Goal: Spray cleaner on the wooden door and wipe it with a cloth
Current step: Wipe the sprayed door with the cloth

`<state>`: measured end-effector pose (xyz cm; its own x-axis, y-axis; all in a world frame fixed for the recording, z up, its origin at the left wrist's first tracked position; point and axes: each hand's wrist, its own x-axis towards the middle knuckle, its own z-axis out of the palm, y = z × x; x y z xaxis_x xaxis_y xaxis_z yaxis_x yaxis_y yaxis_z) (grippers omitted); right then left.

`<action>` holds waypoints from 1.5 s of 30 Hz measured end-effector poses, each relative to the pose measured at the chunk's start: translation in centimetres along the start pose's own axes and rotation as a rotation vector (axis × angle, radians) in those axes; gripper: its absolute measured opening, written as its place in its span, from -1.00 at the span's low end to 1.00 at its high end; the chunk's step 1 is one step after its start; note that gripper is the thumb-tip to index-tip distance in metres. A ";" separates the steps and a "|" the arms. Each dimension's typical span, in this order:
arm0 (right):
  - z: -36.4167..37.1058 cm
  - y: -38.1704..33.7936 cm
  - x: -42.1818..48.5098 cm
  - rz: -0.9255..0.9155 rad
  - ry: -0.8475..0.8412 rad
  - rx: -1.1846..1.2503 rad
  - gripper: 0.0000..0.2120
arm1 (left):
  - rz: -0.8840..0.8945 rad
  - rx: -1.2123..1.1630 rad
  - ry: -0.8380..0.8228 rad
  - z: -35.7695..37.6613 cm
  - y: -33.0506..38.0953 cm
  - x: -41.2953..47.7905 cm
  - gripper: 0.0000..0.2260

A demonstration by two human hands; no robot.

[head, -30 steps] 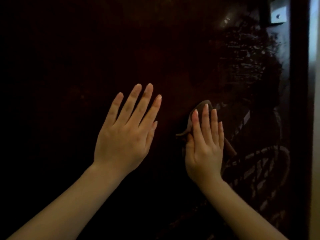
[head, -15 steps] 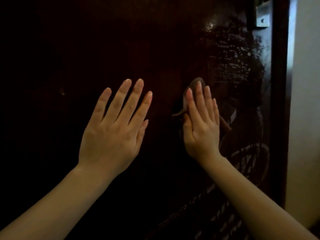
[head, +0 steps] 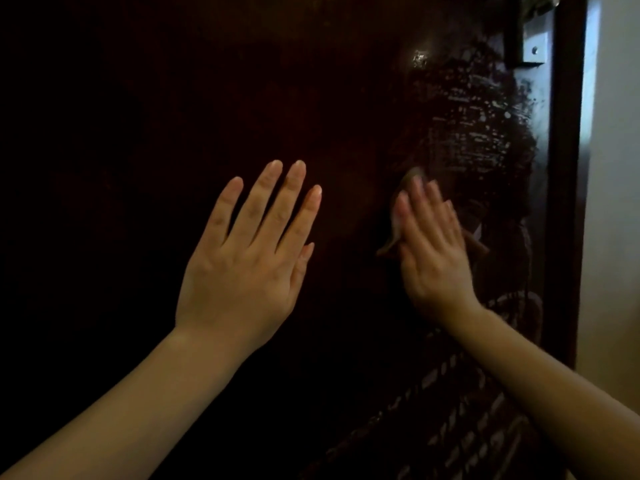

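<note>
A dark wooden door fills nearly the whole view. My left hand lies flat on it at the centre, fingers straight and spread. To its right, my right hand presses a small brownish cloth against the door with straight fingers; the hand is motion-blurred. Only the cloth's edges show around the hand. Wet streaks and droplets of cleaner shine above and right of the cloth, and more streaks run below the right forearm. No spray bottle is in view.
A metal hinge or latch plate sits at the door's upper right. The door's right edge meets a pale wall.
My right hand has slid the cloth up the door over the last second. My left hand keeps its flat place on the door. The view has shifted a little.
</note>
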<state>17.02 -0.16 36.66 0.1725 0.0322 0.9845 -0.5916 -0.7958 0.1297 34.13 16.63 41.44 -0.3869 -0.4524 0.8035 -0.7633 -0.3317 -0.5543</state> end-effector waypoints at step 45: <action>-0.2 -0.3 3.1 0.306 0.034 0.092 -0.53 | -0.024 -0.059 -0.013 -0.3 0.6 0.4 -0.52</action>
<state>17.58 0.27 39.69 -0.0294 -0.1984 0.9797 -0.5377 -0.8231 -0.1828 33.33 16.51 41.52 -0.3621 -0.4557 0.8131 -0.8015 -0.2931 -0.5212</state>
